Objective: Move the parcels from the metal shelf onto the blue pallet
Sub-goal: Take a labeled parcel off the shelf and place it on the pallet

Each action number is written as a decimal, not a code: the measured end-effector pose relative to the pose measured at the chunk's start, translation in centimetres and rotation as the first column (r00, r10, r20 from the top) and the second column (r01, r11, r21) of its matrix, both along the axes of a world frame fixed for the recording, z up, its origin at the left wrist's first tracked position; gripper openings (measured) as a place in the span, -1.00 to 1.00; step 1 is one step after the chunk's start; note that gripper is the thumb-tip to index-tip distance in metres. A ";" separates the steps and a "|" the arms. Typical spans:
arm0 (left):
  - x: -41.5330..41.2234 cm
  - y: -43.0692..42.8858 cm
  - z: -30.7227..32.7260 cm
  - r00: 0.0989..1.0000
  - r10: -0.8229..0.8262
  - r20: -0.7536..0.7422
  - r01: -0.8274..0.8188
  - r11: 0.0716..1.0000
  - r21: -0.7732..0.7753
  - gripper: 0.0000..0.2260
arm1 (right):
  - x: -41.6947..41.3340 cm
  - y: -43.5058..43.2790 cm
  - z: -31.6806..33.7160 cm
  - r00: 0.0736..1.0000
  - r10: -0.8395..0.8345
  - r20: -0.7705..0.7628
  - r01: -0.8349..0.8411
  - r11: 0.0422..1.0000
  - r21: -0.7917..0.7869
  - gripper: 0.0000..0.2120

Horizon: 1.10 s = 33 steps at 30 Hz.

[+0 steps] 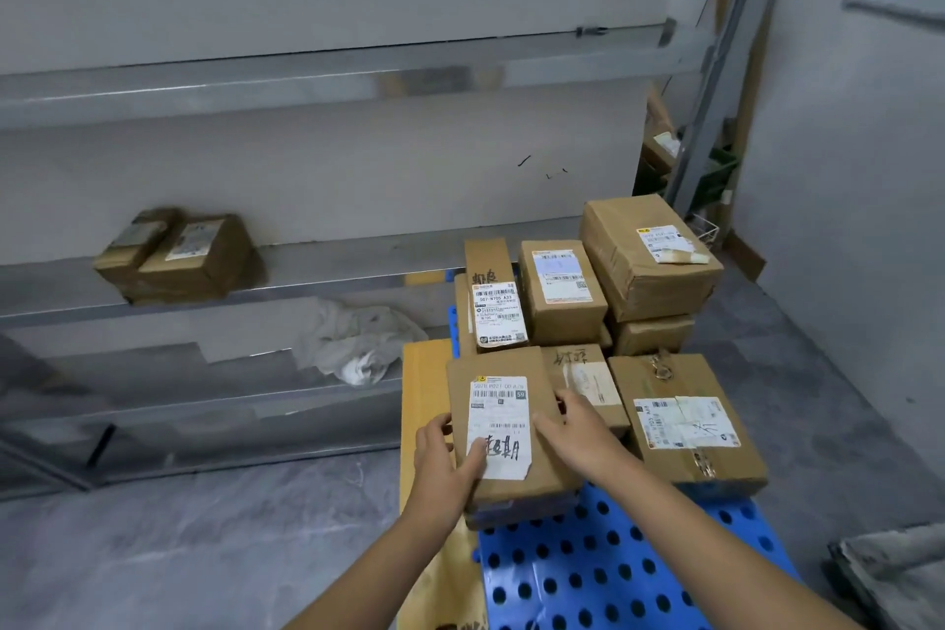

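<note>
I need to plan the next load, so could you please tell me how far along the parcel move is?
Done: several brown cardboard parcels sit on the blue perforated plastic pallet. In hand: both hands, left hand and right hand, hold a labelled flat parcel there. Left: brown parcels on the metal shelf.

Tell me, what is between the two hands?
In the head view, a flat cardboard parcel with a white label sits between the left hand and right hand. Both hands hold its sides at the blue pallet.

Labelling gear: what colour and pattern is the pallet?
Bright blue pallet with rows of round holes, head view.
</note>
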<state>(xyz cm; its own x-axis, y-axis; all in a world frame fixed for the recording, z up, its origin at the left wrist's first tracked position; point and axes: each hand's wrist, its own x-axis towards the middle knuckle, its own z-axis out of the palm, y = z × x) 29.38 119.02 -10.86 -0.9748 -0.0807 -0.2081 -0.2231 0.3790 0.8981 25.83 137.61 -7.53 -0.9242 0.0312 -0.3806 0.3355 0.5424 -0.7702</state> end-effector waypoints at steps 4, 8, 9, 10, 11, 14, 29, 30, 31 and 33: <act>0.0 0.0 0.0 0.998 0.021 0.058 -0.021 1.000 0.005 -0.50 | -0.6 0.6 0.4 0.999 0.042 -0.011 -0.042 0.999 0.022 -0.54; 0.3 0.7 0.3 0.992 0.111 0.058 -0.115 0.990 0.085 -0.71 | -1.2 1.0 1.1 0.995 0.061 -0.085 -0.052 0.993 0.106 -0.50; 0.4 0.8 0.3 0.989 0.132 0.063 -0.138 0.985 0.102 -0.72 | -1.3 1.0 1.3 0.992 0.070 -0.102 -0.058 0.991 0.121 -0.51; 0.5 0.8 0.3 0.986 0.152 0.069 -0.159 0.980 0.117 -0.72 | -1.4 1.0 1.4 0.990 0.085 -0.115 -0.070 0.989 0.132 -0.52; 0.6 0.9 0.3 0.983 0.168 0.074 -0.177 0.975 0.132 -0.71 | -1.5 0.9 1.5 0.987 0.103 -0.124 -0.086 0.987 0.135 -0.54; 0.8 1.2 0.3 0.981 0.179 0.077 -0.190 0.966 0.176 -0.67 | -1.2 0.3 1.1 0.986 0.141 -0.086 -0.135 0.989 0.066 -0.58; 0.4 2.0 0.7 0.997 0.039 0.069 -0.050 0.987 0.151 -0.37 | 0.0 1.0 -0.8 0.986 -0.053 -0.159 0.044 0.997 -0.062 -0.60; 0.4 1.9 0.8 0.995 0.036 0.098 -0.053 0.982 0.179 -0.34 | 0.1 1.0 -0.9 0.985 -0.055 -0.165 0.044 0.997 -0.067 -0.59; 0.4 1.8 0.9 0.990 0.043 0.135 -0.071 0.974 0.216 -0.32 | 0.2 0.8 -1.0 0.984 -0.054 -0.168 0.043 0.997 -0.069 -0.59; 0.2 1.5 1.1 0.978 0.069 0.198 -0.123 0.955 0.271 -0.36 | 0.2 0.5 -1.2 0.983 -0.053 -0.177 0.045 0.998 -0.049 -0.57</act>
